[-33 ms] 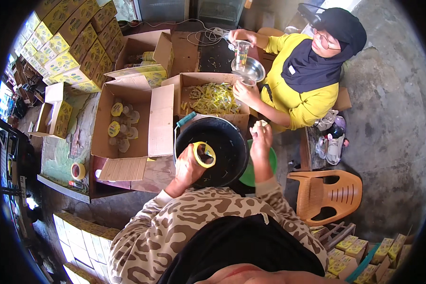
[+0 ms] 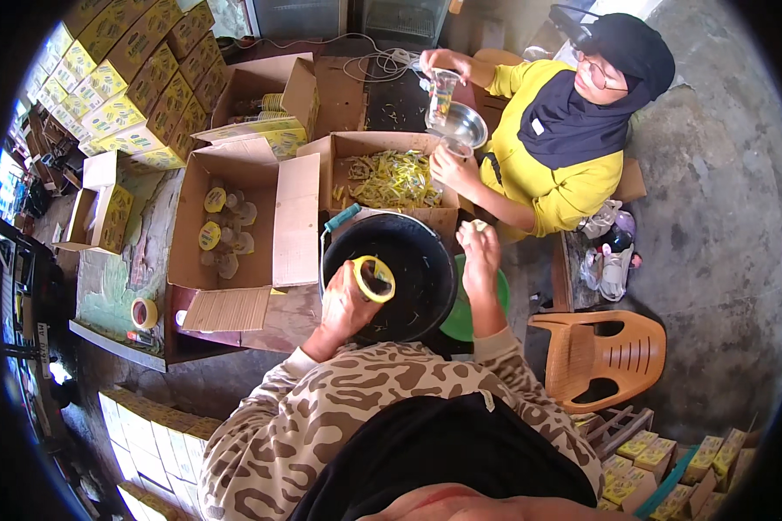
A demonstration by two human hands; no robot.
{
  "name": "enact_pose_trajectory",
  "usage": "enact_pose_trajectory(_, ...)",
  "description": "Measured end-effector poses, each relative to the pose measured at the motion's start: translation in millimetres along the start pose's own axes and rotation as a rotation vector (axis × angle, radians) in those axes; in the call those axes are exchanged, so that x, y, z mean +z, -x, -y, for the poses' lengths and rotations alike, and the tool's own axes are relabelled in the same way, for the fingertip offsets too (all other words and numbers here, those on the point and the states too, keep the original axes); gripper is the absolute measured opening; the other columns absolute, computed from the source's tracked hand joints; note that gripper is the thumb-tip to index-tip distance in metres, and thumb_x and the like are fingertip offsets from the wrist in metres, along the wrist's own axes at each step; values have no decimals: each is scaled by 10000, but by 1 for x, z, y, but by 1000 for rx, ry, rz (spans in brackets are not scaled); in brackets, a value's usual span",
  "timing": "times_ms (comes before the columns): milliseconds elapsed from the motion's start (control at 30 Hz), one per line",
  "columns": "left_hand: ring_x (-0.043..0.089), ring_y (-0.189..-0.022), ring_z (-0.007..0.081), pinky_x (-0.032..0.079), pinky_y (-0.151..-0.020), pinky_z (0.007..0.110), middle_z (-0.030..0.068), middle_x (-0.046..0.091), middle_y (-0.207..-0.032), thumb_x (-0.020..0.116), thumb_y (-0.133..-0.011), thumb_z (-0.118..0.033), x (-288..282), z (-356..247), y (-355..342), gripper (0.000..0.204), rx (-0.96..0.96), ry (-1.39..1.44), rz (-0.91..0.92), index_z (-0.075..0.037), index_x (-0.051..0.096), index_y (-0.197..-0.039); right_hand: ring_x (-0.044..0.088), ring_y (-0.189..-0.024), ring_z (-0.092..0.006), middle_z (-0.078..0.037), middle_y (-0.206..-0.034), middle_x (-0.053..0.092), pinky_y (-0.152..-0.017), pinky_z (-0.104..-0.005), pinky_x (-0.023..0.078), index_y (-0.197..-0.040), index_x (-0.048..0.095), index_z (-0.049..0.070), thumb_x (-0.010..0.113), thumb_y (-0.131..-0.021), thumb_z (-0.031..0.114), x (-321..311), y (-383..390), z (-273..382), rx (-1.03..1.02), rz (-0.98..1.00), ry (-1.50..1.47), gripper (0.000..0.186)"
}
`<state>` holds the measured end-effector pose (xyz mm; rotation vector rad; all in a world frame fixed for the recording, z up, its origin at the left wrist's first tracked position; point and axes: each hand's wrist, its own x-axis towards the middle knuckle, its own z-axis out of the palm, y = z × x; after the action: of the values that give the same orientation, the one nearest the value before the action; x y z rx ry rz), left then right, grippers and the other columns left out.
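- Hands over a black bucket (image 2: 408, 260): the left hand (image 2: 343, 300) is closed around a yellow lid (image 2: 374, 278), held tilted above the bucket's left half, its hollow side facing up toward the camera.
- The right hand (image 2: 480, 247) sits at about two o'clock from the lid, over the bucket's right rim, fingers pinched on a small pale piece (image 2: 477, 226); what that piece is cannot be told.
- The bucket has a teal handle grip (image 2: 342, 215) at its eleven o'clock edge and a green basin (image 2: 487, 304) showing from under its right side.
- At nine o'clock from the bucket lies an open cardboard box (image 2: 235, 234) with clear jars inside, two of them topped with yellow lids (image 2: 210, 217).
- At twelve o'clock from the bucket stands a second open box (image 2: 391, 174) holding a heap of yellow strips.
- Beyond that box, at one o'clock, a co-worker in a yellow top (image 2: 556, 148) holds a clear jar (image 2: 441, 95) over a metal bowl (image 2: 459, 126).
- A roll of tape (image 2: 144, 313) lies on the table edge at nine o'clock, well apart from the hands.
- Stacks of yellow cartons (image 2: 122, 78) fill the ten o'clock corner.
- An orange plastic chair (image 2: 604, 356) stands at four o'clock from the bucket.
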<state>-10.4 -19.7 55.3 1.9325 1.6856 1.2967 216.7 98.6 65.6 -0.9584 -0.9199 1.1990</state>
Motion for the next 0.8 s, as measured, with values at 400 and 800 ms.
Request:
enact_pose_trajectory(400, 692, -836, 391, 563, -708, 467, 203, 677, -899, 857, -741, -233, 10, 0, -5, 547, -154, 167, 234, -2, 482, -1065, 570, -802, -284, -113, -882, 567, -736, -395, 479, -916, 573, 32, 721, -869, 121, 51, 59, 9, -489, 687, 970, 179)
enact_pose_trajectory(800, 669, -847, 386, 555, -711, 435, 150, 640, -927, 863, -712, -195, 9, 0, -5, 453, -42, 107, 271, -17, 613, -1046, 602, -821, -289, -97, -801, 552, -737, -436, 492, -832, 552, 48, 698, -823, 154, 47, 44, -6, -618, 844, 1059, 181)
